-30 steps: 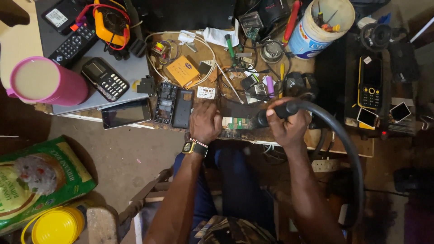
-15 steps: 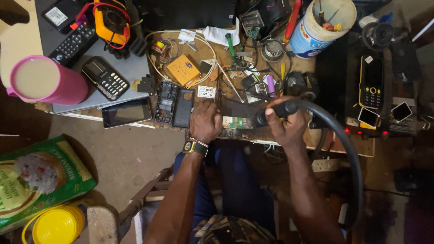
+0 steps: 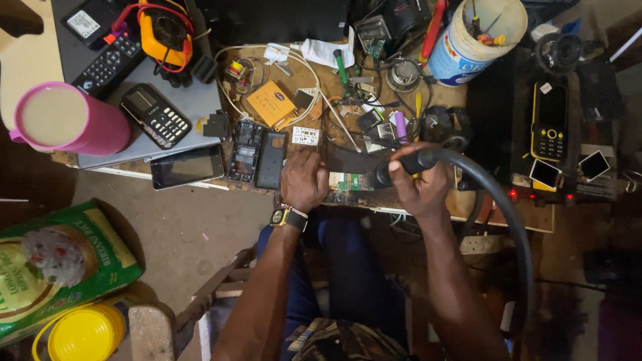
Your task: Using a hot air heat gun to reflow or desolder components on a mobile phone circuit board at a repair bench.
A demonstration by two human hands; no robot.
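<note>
My right hand (image 3: 420,188) grips the black handle of a hot-air tool (image 3: 408,164), whose thick black hose (image 3: 508,214) curves off to the right and down. The nozzle points left at a green circuit board (image 3: 348,180) near the bench's front edge. My left hand (image 3: 304,179), with a watch on the wrist, presses flat on the bench beside that board, fingers together. A dark flat piece (image 3: 351,159) lies just above the board.
The wooden bench (image 3: 481,207) is crowded: a black phone shell (image 3: 269,159), an orange box (image 3: 269,104), a pink cup (image 3: 70,120), a keypad phone (image 3: 155,115), a yellow meter (image 3: 164,30), a white tool tub (image 3: 471,33). A yellow phone (image 3: 550,120) lies right. A rice bag (image 3: 53,261) sits on the floor.
</note>
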